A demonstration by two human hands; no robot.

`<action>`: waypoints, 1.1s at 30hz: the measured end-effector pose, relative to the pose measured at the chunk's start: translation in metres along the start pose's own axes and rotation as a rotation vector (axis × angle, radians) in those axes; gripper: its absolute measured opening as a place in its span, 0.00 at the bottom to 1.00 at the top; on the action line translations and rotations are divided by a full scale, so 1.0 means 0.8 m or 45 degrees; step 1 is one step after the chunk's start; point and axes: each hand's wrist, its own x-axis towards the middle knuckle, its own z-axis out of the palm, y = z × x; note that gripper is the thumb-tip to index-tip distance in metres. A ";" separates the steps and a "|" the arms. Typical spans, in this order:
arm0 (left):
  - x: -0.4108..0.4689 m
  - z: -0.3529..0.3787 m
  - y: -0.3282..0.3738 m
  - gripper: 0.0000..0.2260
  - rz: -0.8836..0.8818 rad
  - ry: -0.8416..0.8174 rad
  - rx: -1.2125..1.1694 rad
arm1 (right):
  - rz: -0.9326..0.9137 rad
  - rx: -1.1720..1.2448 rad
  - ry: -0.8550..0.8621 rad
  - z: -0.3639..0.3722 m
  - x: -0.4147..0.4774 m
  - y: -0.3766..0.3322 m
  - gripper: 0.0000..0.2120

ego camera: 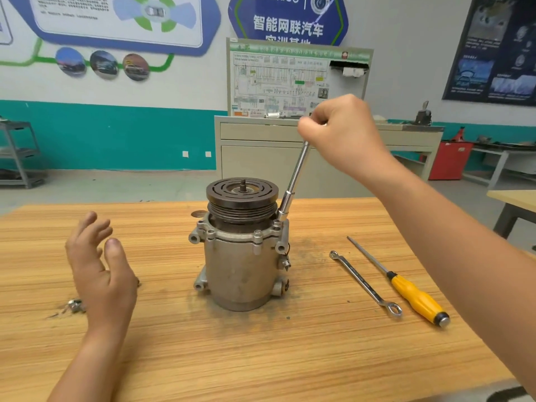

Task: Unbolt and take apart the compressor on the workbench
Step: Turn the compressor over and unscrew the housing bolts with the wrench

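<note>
Head view: the compressor (240, 256) stands upright on the workbench (261, 358) between the hands. The right hand (345, 132) grips a socket driver (295, 175) seated on its flange. The left hand (98, 271) hovers, fingers spread, holding nothing.

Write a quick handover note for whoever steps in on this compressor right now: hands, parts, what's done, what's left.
Right hand grips the top of the socket driver, whose socket sits on a flange bolt at the right rear of the compressor.
Left hand is open, left of the compressor, holding nothing.
Compressor stands upright on the workbench, pulley up. Ring spanner and yellow screwdriver lie to its right.
Small metal pieces lie at left, possibly removed bolts.
Front flange bolts are in place; housing not yet split.
</note>
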 end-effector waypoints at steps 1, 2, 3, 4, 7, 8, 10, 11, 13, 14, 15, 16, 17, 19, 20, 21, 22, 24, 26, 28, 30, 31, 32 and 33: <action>0.000 -0.002 -0.001 0.12 -0.027 0.012 -0.005 | 0.001 -0.002 -0.012 0.002 0.001 0.001 0.16; -0.001 -0.003 -0.001 0.13 -0.047 0.013 -0.004 | 0.001 0.003 -0.024 0.003 0.002 0.001 0.16; -0.003 -0.002 -0.001 0.15 -0.062 0.000 0.000 | 0.001 0.005 -0.043 0.004 0.004 0.000 0.15; -0.004 -0.001 0.001 0.17 -0.077 -0.027 0.003 | -0.001 0.007 -0.073 0.005 0.007 -0.002 0.15; -0.008 0.011 0.020 0.15 -0.086 -0.197 0.022 | -0.030 0.003 -0.195 0.007 0.016 -0.011 0.17; -0.007 0.016 0.030 0.13 -0.056 -0.274 0.031 | -0.041 0.000 -0.238 0.008 0.019 -0.015 0.17; 0.000 0.028 0.054 0.10 0.007 -0.395 0.025 | -0.059 0.008 -0.313 0.010 0.026 -0.020 0.16; 0.008 0.035 0.067 0.10 0.029 -0.435 0.002 | -0.064 0.018 -0.344 0.011 0.028 -0.022 0.15; 0.028 0.049 0.098 0.08 0.085 -0.496 -0.048 | -0.073 0.033 -0.391 0.012 0.033 -0.022 0.15; 0.040 0.056 0.116 0.08 0.122 -0.525 -0.071 | -0.082 0.028 -0.413 0.012 0.035 -0.022 0.16; 0.052 0.065 0.135 0.08 0.156 -0.551 -0.094 | -0.097 0.015 -0.439 0.012 0.038 -0.022 0.17; 0.066 0.074 0.154 0.07 0.186 -0.578 -0.117 | -0.115 0.004 -0.467 0.012 0.041 -0.023 0.16; 0.078 0.083 0.171 0.07 0.204 -0.604 -0.142 | -0.132 -0.009 -0.495 0.013 0.043 -0.026 0.14; 0.100 0.100 0.198 0.08 0.202 -0.653 -0.186 | -0.162 -0.032 -0.535 0.016 0.047 -0.030 0.12; 0.109 0.108 0.207 0.08 0.198 -0.680 -0.200 | -0.164 -0.029 -0.543 0.019 0.049 -0.031 0.12; 0.115 0.114 0.212 0.08 0.199 -0.709 -0.207 | -0.166 -0.015 -0.548 0.021 0.051 -0.031 0.13; 0.120 0.121 0.214 0.09 0.209 -0.744 -0.204 | -0.174 -0.002 -0.550 0.024 0.054 -0.030 0.13; 0.126 0.133 0.214 0.11 0.244 -0.828 -0.150 | -0.217 -0.029 -0.537 0.029 0.055 -0.028 0.10; 0.130 0.145 0.212 0.12 0.239 -0.933 -0.128 | -0.268 -0.017 -0.483 0.034 0.054 -0.025 0.11; 0.131 0.154 0.211 0.12 0.201 -1.045 -0.202 | -0.297 0.005 -0.425 0.036 0.054 -0.019 0.10; 0.127 0.160 0.211 0.11 0.203 -1.084 -0.271 | -0.305 -0.016 -0.407 0.031 0.051 -0.013 0.07; 0.123 0.163 0.211 0.10 0.204 -1.078 -0.303 | -0.294 -0.003 -0.421 0.027 0.050 -0.010 0.06; 0.118 0.166 0.211 0.09 0.184 -1.065 -0.343 | -0.286 0.028 -0.437 0.023 0.049 -0.008 0.07; 0.113 0.169 0.211 0.09 0.135 -1.058 -0.384 | -0.287 0.064 -0.444 0.020 0.048 -0.008 0.11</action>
